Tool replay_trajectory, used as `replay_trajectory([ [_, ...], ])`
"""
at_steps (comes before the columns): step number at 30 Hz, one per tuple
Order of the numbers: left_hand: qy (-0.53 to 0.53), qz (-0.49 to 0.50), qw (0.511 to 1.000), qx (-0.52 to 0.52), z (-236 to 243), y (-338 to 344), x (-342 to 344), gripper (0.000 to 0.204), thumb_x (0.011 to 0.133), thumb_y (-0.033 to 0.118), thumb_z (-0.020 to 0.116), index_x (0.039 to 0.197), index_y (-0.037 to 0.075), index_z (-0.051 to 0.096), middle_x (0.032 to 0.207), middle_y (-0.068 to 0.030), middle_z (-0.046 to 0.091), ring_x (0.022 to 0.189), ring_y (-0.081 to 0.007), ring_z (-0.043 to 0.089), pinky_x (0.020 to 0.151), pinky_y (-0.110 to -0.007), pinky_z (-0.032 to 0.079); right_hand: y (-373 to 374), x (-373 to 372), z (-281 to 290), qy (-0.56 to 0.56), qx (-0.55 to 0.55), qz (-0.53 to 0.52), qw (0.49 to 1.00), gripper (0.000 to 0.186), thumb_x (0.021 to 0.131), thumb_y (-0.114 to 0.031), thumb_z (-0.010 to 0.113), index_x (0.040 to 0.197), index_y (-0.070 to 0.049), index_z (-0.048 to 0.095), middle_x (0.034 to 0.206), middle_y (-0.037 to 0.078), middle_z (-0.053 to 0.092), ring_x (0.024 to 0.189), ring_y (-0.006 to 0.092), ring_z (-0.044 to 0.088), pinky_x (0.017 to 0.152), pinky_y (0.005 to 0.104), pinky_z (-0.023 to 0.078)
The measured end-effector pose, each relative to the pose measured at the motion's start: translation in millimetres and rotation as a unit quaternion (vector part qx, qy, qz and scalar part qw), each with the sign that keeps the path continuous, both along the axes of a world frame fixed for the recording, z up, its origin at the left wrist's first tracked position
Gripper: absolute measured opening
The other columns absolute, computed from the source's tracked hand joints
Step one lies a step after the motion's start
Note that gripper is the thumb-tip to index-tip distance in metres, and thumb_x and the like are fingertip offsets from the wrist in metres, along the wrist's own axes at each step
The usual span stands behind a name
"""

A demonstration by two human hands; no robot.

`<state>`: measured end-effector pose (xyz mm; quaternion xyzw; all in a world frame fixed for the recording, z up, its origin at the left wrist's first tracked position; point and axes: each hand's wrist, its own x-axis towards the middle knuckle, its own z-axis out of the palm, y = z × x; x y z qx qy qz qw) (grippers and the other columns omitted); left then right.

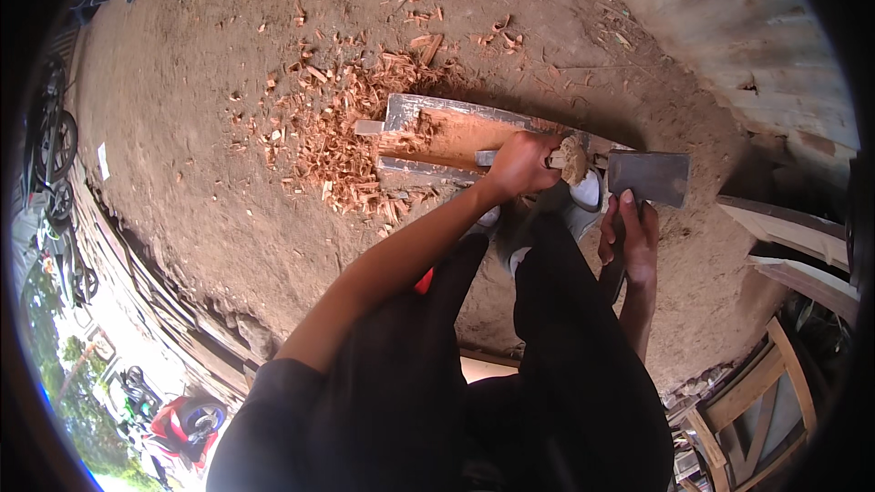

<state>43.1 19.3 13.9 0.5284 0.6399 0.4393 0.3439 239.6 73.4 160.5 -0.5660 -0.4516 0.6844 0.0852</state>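
Outdoors, a wide floor of packed brown dirt fills most of the view, seen from above by a person standing or crouching over it. A grey corrugated metal wall curves along the upper right of the dirt, and parked motorbikes sit at its far lower left beside a line of weathered planks. Pale wooden frames lean at the lower right.

Near the middle of the dirt lies a reddish wooden plank with grey weathered edges, its upper face freshly cut and orange. Just left of the plank, and partly on it, spreads a heap of reddish wood chips; smaller chips are scattered further out.

The person's dark trouser legs come up from the bottom edge, and a grey shoe stands at the right end of the plank.

The left hand reaches across to the plank's right end and is clenched around a chisel with a frayed wooden handle, its tan mushroomed top showing just right of the fist. The right hand, just right of the plank's end, grasps the handle of a hatchet, whose broad grey steel head hangs beside the chisel's top, close but apart from it.

No containers are in view.
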Motion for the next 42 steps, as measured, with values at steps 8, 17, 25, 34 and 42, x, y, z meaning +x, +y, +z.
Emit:
replay_trajectory([
  [8, 0.007, -0.006, 1.0, -0.011, 0.8, -1.2, 0.5, 0.023, 0.065, 0.018, 0.071, 0.078, 0.002, 0.06, 0.071, -0.0231, 0.063, 0.074, -0.0439, 0.065, 0.069, -0.05, 0.053, 1.7, -5.2, -3.9, -0.031, 0.02, 0.051, 0.998, 0.04, 0.103, -0.04, 0.056, 0.089, -0.003, 0.054, 0.057, 0.004, 0.046, 0.038, 0.0135, 0.045, 0.036, 0.0281, 0.038],
  [17, 0.009, -0.013, 1.0, -0.01, 4.3, -1.6, -1.3, 0.023, 0.065, 0.018, 0.071, 0.079, 0.003, 0.061, 0.072, -0.0213, 0.064, 0.073, -0.0431, 0.065, 0.069, -0.049, 0.054, 2.3, -6.3, -5.0, -0.026, 0.009, -0.005, 1.0, 0.041, 0.102, -0.041, 0.057, 0.086, -0.003, 0.053, 0.058, 0.003, 0.048, 0.04, 0.0137, 0.049, 0.036, 0.029, 0.038],
  [25, 0.026, -0.02, 0.999, 0.002, -1.0, -3.8, 0.1, 0.021, 0.068, 0.018, 0.071, 0.079, 0.004, 0.061, 0.073, -0.0208, 0.064, 0.074, -0.042, 0.066, 0.068, -0.049, 0.054, 5.7, -0.4, -10.0, -0.056, 0.018, 0.048, 0.997, 0.044, 0.102, -0.042, 0.056, 0.081, -0.004, 0.053, 0.059, 0.004, 0.049, 0.04, 0.0141, 0.048, 0.037, 0.0286, 0.038],
  [34, 0.043, -0.029, 0.999, -0.004, -5.8, -1.1, 1.5, 0.022, 0.067, 0.018, 0.072, 0.079, 0.004, 0.061, 0.073, -0.0203, 0.065, 0.075, -0.042, 0.066, 0.069, -0.05, 0.054, 6.9, 0.3, -11.0, -0.07, -0.021, 0.048, 0.996, 0.04, 0.103, -0.042, 0.055, 0.088, -0.005, 0.054, 0.058, 0.003, 0.049, 0.04, 0.0137, 0.049, 0.037, 0.0293, 0.04],
  [42, 0.056, -0.026, 0.998, -0.003, -6.6, -1.2, 0.7, 0.022, 0.068, 0.019, 0.072, 0.081, 0.004, 0.062, 0.073, -0.0213, 0.065, 0.075, -0.0417, 0.066, 0.07, -0.049, 0.054, -0.6, -0.4, -22.8, -0.066, -0.021, 0.054, 0.996, 0.043, 0.103, -0.045, 0.054, 0.087, -0.005, 0.052, 0.057, 0.004, 0.049, 0.038, 0.014, 0.047, 0.036, 0.0292, 0.039],
])
